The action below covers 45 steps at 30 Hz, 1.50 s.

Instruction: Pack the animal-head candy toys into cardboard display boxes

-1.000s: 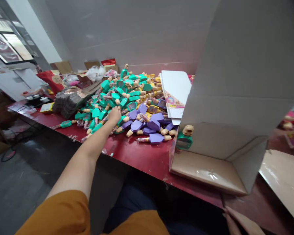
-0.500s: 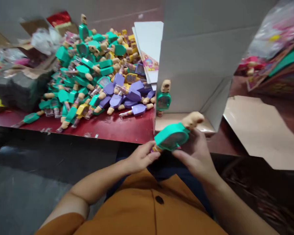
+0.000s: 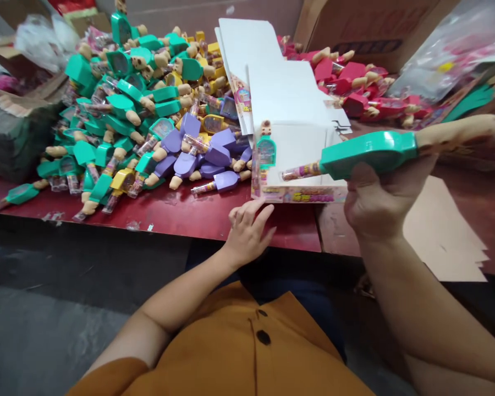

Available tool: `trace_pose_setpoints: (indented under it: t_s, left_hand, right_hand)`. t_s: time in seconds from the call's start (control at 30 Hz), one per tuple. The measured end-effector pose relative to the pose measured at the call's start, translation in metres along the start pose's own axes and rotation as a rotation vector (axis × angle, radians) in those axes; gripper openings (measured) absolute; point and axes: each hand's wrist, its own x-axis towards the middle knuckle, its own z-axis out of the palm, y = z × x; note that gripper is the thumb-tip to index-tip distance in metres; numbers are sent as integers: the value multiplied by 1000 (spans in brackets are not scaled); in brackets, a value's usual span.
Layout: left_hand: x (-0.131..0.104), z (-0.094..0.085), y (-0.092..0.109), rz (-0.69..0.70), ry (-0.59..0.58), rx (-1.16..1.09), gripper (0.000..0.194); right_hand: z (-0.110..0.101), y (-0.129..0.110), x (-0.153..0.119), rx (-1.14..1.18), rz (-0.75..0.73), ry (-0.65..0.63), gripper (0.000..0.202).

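My right hand (image 3: 375,192) grips a green candy toy (image 3: 367,154) by its flat body, with the tan animal-shaped top pointing right and the clear candy-filled tube pointing left. The toy is raised in front of a white display box (image 3: 317,194) with a printed front edge. Inside that box, at its left end, another green toy (image 3: 266,151) stands upright. My left hand (image 3: 247,231) is empty, its fingers apart, just below the box's front left corner; whether the fingertips touch the box I cannot tell.
A heap of green toys (image 3: 119,104), purple toys (image 3: 220,148) and yellow ones covers the table's left side. Red toys (image 3: 355,77) lie behind the box. Flat cardboard sheets (image 3: 441,236) lie at the right edge, below a clear plastic bag (image 3: 437,60).
My left hand has let go of the green candy toy's tube. My right hand has lifted the toy up and right. The box's tall panel has tipped back, uncovering the red toys.
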Motion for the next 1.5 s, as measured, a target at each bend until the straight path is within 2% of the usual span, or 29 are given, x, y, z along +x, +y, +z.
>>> trace_pose_setpoints:
  t_s: [0.07,0.17,0.23,0.33,0.4,0.47,0.53,0.67,0.83,0.97,1.13,1.3,1.43,1.5]
  left_hand:
    - [11,0,1,9,34,11,37]
    - [22,4,0,50,-22,21,41]
    - [19,6,0,83,-53,16,36]
    - [1,7,0,170,-39,15,28]
    - [-12,5,1,214,-48,11,32]
    - [-22,2,2,220,-80,12,34]
    - [-28,0,4,206,-115,35,35]
    - [-34,3,11,157,-158,104,33]
    - [-39,8,13,138,-146,96,34]
    - [-40,8,11,137,-159,63,34]
    - [-44,11,10,131,-167,79,34]
    - [-48,16,11,174,-208,128,35]
    - [-46,10,6,227,-257,128,37]
    - [-45,1,-6,261,-259,51,36]
  right_hand:
    - [7,2,-4,59,159,41,54]
    - [10,-4,-18,160,431,135,54]
    - [6,-11,-30,174,517,180,53]
    - [-6,-18,-46,150,582,181,51]
    - [-15,-19,-54,132,558,196,49]
    - [-22,-16,-58,114,457,203,50]
    - [-26,-11,-60,77,335,138,52]
    - [-18,-6,-58,-138,174,-107,39]
    - [1,-16,-40,-287,185,-455,30]
    - [18,-25,-25,-376,182,-627,24]
    - [23,-22,-30,-436,177,-610,27]
    - [18,1,-50,-570,39,-656,23]
    - [29,11,-58,-519,-119,-532,16]
    - [31,8,-59,-500,-45,-472,19]
